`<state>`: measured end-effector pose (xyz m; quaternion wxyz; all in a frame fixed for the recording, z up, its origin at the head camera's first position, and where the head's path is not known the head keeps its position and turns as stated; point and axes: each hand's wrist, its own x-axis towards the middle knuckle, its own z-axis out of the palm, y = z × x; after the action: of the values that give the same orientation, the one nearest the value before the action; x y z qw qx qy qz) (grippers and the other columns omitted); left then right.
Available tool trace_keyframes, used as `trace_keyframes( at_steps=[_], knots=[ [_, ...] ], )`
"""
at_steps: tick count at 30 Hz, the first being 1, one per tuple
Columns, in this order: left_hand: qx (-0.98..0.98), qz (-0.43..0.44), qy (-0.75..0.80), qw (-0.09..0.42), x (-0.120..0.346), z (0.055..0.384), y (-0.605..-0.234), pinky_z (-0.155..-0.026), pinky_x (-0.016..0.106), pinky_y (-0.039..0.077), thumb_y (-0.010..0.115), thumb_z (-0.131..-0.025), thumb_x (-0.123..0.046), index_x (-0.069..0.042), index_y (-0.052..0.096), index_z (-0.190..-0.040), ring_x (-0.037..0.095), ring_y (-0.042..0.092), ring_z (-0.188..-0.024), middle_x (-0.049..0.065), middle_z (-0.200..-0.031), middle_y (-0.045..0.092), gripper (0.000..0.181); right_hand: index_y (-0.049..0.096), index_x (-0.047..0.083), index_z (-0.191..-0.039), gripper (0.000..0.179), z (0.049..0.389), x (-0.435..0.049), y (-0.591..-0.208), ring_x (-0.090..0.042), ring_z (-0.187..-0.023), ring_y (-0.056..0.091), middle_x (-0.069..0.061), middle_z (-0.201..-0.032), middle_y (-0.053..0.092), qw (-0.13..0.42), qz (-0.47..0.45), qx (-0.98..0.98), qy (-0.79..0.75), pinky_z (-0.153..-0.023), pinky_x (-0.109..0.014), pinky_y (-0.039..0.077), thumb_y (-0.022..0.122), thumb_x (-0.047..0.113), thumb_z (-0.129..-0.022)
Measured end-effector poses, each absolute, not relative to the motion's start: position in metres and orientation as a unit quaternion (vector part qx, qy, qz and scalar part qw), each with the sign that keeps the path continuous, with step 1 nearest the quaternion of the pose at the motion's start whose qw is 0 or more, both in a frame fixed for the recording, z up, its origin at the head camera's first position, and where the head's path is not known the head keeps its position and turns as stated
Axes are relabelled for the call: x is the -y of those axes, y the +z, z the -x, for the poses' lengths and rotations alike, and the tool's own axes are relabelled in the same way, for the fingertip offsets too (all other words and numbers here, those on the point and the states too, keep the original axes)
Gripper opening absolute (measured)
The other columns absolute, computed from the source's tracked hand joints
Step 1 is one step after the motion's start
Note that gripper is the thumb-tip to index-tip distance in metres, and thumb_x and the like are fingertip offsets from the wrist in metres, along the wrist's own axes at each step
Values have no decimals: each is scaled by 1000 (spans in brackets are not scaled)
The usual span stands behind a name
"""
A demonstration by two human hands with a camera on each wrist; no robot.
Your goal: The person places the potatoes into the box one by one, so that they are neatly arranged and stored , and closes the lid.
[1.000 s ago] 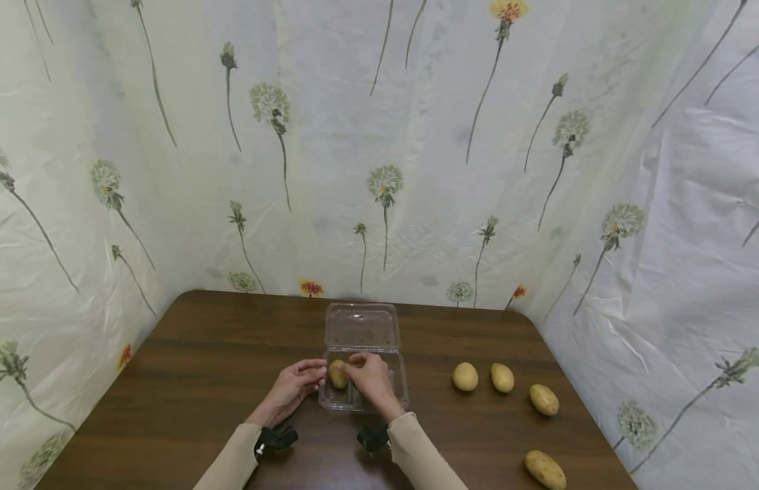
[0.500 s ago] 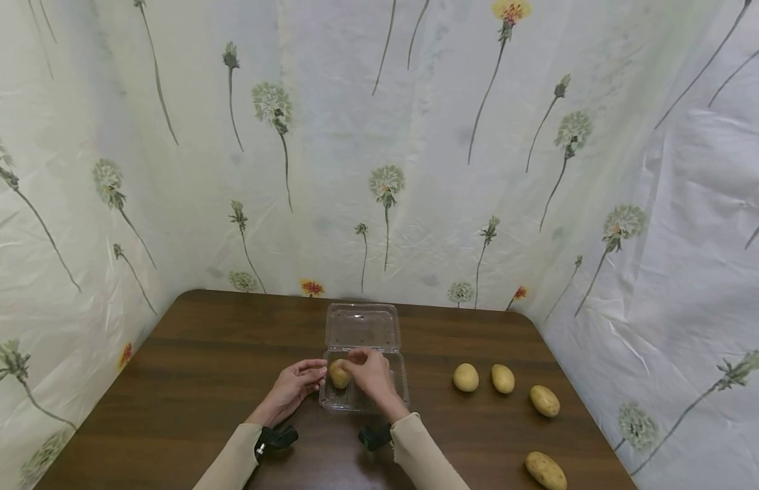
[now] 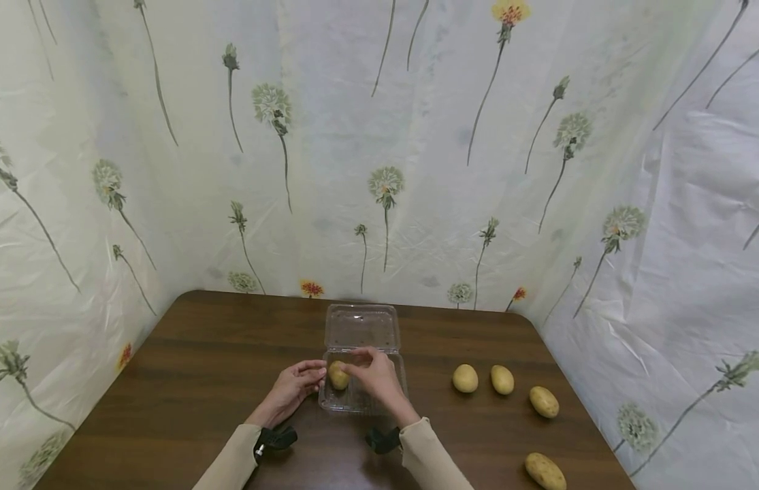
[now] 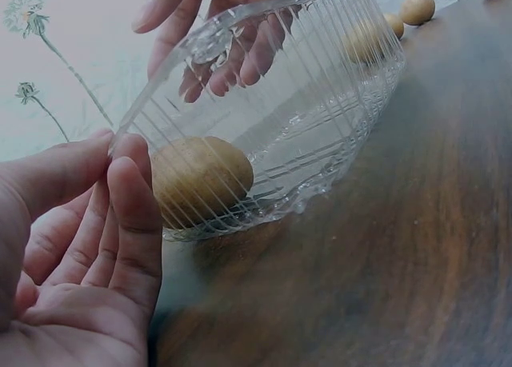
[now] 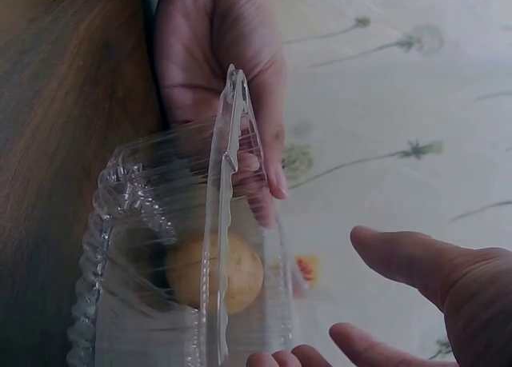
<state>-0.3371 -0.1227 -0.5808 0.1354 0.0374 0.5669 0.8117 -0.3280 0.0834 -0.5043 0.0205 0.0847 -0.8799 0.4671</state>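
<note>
A clear plastic clamshell container (image 3: pixel 362 328) stands on the table with its lid folded back. Inside, on the left, lies one yellow potato (image 3: pixel 338 376), seen through the ribbed wall in the left wrist view. My left hand (image 3: pixel 291 386) pinches the container's left rim between thumb and fingers, which shows closely in the left wrist view. Over the container, just right of the potato, is my right hand (image 3: pixel 381 376). In the right wrist view the right thumb and fingers (image 5: pixel 400 259) are spread apart with nothing between them, and the potato (image 5: pixel 236 275) sits beyond the clear rim.
To the right of the container, three potatoes lie in a slanting row: a round one (image 3: pixel 465 378), a second (image 3: pixel 502 380) and a longer one (image 3: pixel 544 402). Another potato (image 3: pixel 545 471) lies nearer the front. A flower-patterned curtain (image 3: pixel 330 170) surrounds the brown wooden table (image 3: pixel 232 333).
My right hand has let go of the potato and drawn back slightly to the right, its fingers spreading. The potato stays in the container's left side. My left hand has kept its place.
</note>
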Motion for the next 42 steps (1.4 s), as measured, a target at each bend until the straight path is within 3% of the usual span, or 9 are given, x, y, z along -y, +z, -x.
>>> trace_keyframes(
  at_steps=[19, 32, 42],
  knots=[
    [-568, -47, 811, 132, 124, 338, -582, -70, 20, 52, 60, -95, -10, 6, 53, -125, 6, 64, -78, -3, -93, 69, 35, 62, 4, -123, 48, 316, -109, -501, -31, -103, 66, -16, -120, 64, 13, -91, 860, 501, -79, -38, 56, 76, 29, -84],
    [-562, -52, 814, 137, 123, 338, -583, -70, 19, 52, 61, -95, -10, 8, 51, -127, 6, 64, -78, -3, -94, 69, 38, 63, 8, -122, 47, 305, -122, -500, -31, -107, 63, -14, -122, 64, 40, -69, 841, 536, -84, -37, 55, 77, 31, -83],
    [-571, -52, 810, 127, 123, 338, -584, -69, 20, 52, 62, -94, -11, 8, 53, -125, 6, 64, -79, -3, -92, 70, 37, 65, 9, -115, 41, 304, -135, -501, -27, -102, 66, -13, -116, 67, 85, -47, 839, 535, -82, -34, 55, 79, 27, -81]
  ],
)
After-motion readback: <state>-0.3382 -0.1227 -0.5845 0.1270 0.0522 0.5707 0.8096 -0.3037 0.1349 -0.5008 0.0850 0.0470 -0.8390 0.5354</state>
